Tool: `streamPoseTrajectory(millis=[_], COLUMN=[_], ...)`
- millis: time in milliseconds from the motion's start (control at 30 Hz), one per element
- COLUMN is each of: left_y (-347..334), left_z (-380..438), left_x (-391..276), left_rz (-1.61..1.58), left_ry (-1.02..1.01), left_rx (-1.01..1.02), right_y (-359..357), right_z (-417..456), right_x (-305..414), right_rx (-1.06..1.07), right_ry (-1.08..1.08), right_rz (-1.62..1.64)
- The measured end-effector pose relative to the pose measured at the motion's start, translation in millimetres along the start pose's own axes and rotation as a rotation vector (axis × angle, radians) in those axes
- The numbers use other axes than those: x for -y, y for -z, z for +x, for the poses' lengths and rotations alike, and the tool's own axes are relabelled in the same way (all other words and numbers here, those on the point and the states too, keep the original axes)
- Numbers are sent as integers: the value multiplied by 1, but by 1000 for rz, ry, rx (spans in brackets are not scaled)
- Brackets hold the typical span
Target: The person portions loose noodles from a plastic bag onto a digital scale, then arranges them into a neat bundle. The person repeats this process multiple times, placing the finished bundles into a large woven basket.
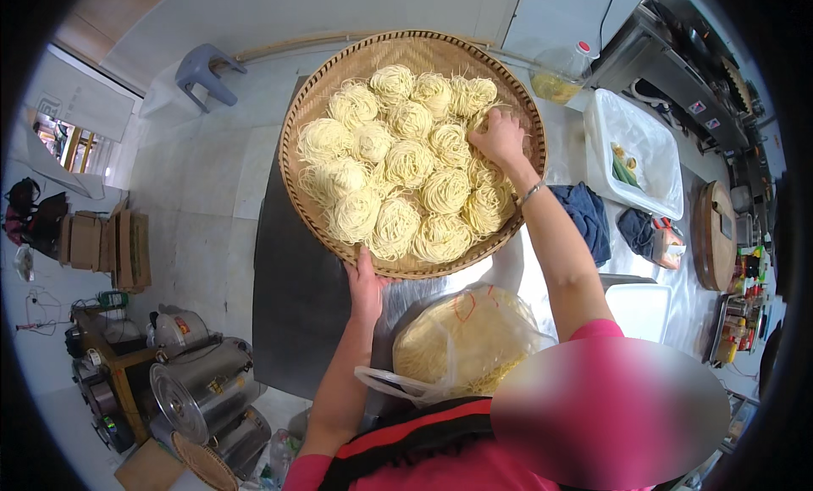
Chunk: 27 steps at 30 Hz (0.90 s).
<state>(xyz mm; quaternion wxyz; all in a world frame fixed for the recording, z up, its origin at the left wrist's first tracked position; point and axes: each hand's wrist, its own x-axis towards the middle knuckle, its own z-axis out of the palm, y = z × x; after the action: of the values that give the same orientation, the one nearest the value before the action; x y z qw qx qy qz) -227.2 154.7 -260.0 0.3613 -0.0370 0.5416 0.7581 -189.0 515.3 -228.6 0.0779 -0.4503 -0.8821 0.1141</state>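
Observation:
A round woven bamboo tray point(422, 43) carries many nests of thin pale noodles point(409, 164) above a steel table point(292, 319). My left hand point(365, 284) grips the tray's near rim, thumb on top and the other fingers beneath. Inside the tray at its right side, my right hand point(502, 135) touches a noodle nest; its fingertips are partly buried, so its grasp is unclear. Nearer to me on the table lies a clear plastic bag point(467, 338) with noodles in it, between my forearms.
To the right stand a lined white plastic bin point(635, 154), a dark blue cloth point(581, 218), a white tray point(638, 310) and a round wooden chopping block point(716, 237). A plastic jug point(562, 75) is beyond the table. Left on the floor are a grey stool point(206, 75) and a steel pot point(209, 386).

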Motion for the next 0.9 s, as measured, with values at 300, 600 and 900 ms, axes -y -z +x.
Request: streamPoseTrajectory(millis=[300, 600, 900], left_y=[12, 18, 14], left_z=[6, 7, 7], left_x=[0, -1, -1], left_rz=[15, 60, 36], left_ry=[20, 38, -14], left_rx=[-9, 67, 4], right_y=[5, 0, 16], right_z=[-34, -75, -79], right_x=[39, 131, 131], right_rx=[-201, 223, 330], right_ry=[337, 394, 286], right_rz=[185, -77, 217])
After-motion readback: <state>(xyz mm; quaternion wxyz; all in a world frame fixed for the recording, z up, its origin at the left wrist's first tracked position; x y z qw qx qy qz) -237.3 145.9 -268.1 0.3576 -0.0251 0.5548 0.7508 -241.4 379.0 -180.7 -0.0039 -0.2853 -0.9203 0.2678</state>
